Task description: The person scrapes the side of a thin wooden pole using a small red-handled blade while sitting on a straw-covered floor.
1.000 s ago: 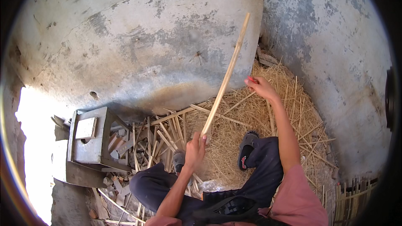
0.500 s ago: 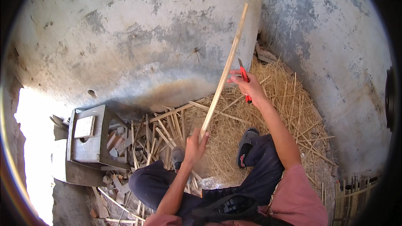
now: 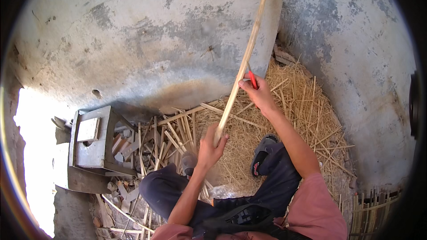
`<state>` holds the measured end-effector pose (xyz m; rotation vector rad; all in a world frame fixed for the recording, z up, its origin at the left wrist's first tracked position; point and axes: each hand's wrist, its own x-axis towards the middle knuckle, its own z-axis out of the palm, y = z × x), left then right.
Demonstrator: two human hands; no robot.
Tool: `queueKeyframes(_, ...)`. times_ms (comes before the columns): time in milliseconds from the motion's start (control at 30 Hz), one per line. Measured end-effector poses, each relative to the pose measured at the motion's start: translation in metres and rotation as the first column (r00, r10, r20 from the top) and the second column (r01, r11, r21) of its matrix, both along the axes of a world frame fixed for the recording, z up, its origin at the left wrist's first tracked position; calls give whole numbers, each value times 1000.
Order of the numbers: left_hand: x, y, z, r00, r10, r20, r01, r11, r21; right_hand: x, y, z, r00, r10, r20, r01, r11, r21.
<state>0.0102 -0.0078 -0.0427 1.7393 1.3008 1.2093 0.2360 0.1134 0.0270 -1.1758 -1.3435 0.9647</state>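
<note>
A long, pale wooden strip [image 3: 242, 69] slants up and away, its far end in front of the wall. My left hand [image 3: 211, 148] is closed round the near end of the strip. In my right hand [image 3: 259, 92] is a red utility knife [image 3: 253, 80], gripped by its body. The knife's blade is out and lies against the right edge of the strip, around its middle. My right thumb and fingers are close to the strip there; whether they press on it I cannot tell.
Straw-like shavings [image 3: 289, 102] cover the floor around my feet. Several loose wooden strips [image 3: 180, 131] lie in a heap at the left, beside an old wooden box frame [image 3: 93, 138] with rubble in it. Plaster walls [image 3: 178, 40] meet behind. A slatted rack [image 3: 373, 213] stands at the lower right.
My right hand has brought the knife in against the strip, with the blade now at its edge. The strip has shifted slightly upward in my left hand.
</note>
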Motion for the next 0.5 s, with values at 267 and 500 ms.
queueKeyframes(267, -1, 8, -4, 999, -20, -25, 18, 997, -72, 1, -7, 19, 990, -139, 8, 137, 985, 107)
queueKeyframes(500, 8, -1, 23, 976, -13, 215, 50, 985, -168, -7, -38, 15, 978, -59, 201, -2, 956, 293)
